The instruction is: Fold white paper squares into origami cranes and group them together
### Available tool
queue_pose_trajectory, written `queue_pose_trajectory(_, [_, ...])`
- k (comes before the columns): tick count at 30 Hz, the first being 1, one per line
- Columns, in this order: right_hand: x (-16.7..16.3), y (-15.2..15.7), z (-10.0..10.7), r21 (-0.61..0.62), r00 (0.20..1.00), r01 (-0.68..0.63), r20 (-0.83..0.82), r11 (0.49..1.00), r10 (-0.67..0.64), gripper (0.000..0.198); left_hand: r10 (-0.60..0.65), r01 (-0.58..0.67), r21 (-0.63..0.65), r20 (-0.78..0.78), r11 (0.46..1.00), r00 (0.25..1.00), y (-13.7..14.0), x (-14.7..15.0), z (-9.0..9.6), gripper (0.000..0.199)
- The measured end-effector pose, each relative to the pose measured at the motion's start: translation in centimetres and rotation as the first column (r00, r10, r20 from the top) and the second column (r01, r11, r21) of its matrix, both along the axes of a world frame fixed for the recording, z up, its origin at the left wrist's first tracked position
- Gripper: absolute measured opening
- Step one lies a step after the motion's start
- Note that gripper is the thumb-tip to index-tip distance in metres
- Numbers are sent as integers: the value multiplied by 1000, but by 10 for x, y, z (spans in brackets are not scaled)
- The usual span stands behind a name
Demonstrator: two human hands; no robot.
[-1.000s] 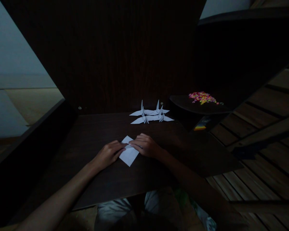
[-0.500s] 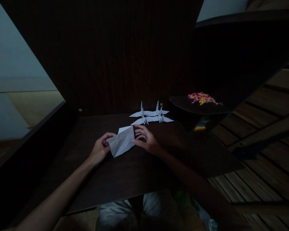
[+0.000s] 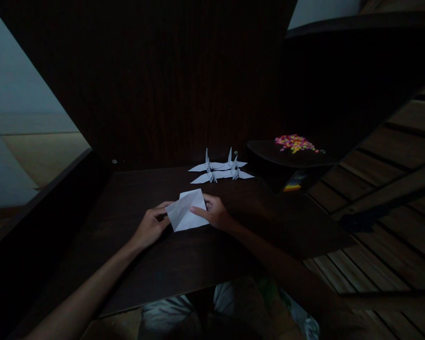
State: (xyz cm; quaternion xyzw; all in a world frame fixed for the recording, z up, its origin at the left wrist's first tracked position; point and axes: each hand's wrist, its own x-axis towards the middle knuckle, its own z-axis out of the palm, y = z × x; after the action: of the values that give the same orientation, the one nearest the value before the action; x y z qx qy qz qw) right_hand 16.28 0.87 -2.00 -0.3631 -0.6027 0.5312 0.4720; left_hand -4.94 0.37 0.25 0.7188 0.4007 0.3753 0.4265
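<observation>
A folded sheet of white paper (image 3: 184, 213) with crease lines is held just over the dark desk. My left hand (image 3: 153, 225) grips its left corner, the fingers partly hidden behind it. On the other side my right hand (image 3: 213, 212) pinches the paper, with the thumb lying on the front face and the fingers behind. Beyond both hands, several white origami cranes (image 3: 209, 175) stand close together at the back of the desk, their wings spread.
A small dark corner shelf (image 3: 269, 152) at the right carries a heap of colourful little pieces (image 3: 293, 142). Below it is a small item with a yellow stripe (image 3: 292, 187). A dark side panel (image 3: 38, 203) borders the desk (image 3: 156, 278) on the left.
The paper has shifted slightly right and turned, showing more of its front. My right thumb has moved from the paper's edge onto its face. The cranes stay put.
</observation>
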Motion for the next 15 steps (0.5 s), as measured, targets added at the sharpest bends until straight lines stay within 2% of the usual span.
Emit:
queue_pose_trajectory(3, [0,0,0,16,999,25,25,1000,-26,37,11,-11,-11,-4,1000,1000,0,0,-3,39])
queue_pose_trajectory(5, [1,-1,1,41,998,42,49,998,-44,36,18,-11,-133,51,991,999,-1,-1,-6,49])
queue_pose_trajectory(7, [1,-2,2,53,997,37,67,998,-40,37,-11,49,-277,135,960,991,-1,0,-9,59])
queue_pose_trajectory(9, [1,-2,3,66,996,32,84,997,-37,37,-55,123,-356,197,926,979,-2,1,-11,68])
queue_pose_trajectory(12, [0,-2,3,116,990,52,124,992,-66,33,-96,170,-346,220,923,971,-2,0,-14,78])
queue_pose_trajectory(15, [0,-2,4,138,986,61,143,989,-81,29,-105,146,-317,143,937,984,-3,-4,-18,71])
